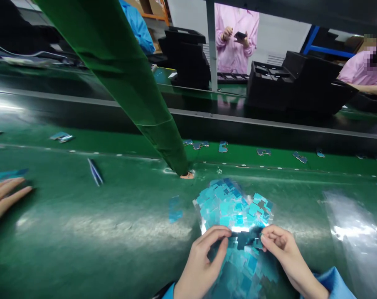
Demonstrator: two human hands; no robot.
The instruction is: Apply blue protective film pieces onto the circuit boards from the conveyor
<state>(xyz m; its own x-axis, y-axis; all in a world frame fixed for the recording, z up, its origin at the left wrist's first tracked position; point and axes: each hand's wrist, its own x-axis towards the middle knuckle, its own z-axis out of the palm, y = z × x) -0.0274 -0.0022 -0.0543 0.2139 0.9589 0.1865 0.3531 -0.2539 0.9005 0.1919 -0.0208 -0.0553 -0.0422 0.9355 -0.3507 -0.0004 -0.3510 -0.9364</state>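
My left hand [203, 259] and my right hand [284, 249] face each other low in the picture. Between them is a thin, dark blue film-like piece [244, 240] with stepped edges. Left thumb and fingertips are pinched at its left end. Fingers of the right hand close on the other end, where a small blue-topped part shows; I cannot make out whether it is a separate board. Beneath and beyond both hands spreads a pile of shiny blue film pieces [221, 203], cut in irregular shapes on clear sheets. A single blue film piece [175, 209] lies left of the pile.
Tweezers [95, 172] lie on the green worktop [113, 249]. Several small circuit boards [263, 152] sit along the green strip behind. A green cloth-covered tube [138, 87] slants down in front. Another person's hand [7, 197] rests at left. Black bins [294, 83] and co-workers are beyond.
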